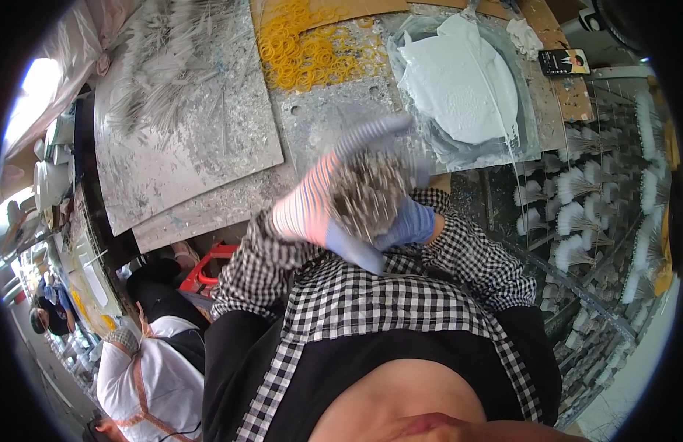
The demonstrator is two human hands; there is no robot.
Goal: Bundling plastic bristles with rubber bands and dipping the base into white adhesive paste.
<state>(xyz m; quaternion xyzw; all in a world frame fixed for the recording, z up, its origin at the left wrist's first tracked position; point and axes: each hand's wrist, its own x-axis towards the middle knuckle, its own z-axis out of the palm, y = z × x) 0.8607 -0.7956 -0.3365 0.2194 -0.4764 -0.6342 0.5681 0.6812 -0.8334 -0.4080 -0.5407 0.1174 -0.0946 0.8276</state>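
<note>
In front of my chest, both hands hold a thick round bundle of thin grey filaments, its cut-looking ends facing up and smeared by motion. My left hand, in a striped glove with bluish fingertips, spans the bundle's left side. Its fingers stretch along the far side and its thumb lies along the near side. From the right and underneath, my right hand grips the bundle in a blue glove; most of its fingers are hidden. What exactly the filaments are I cannot make out.
Yellow rubber bands lie on the bench beyond. White paste covers a board at far right, near a phone. Loose grey filaments lie at far left. A rack of white-tipped bundles stands right. Another person sits at left.
</note>
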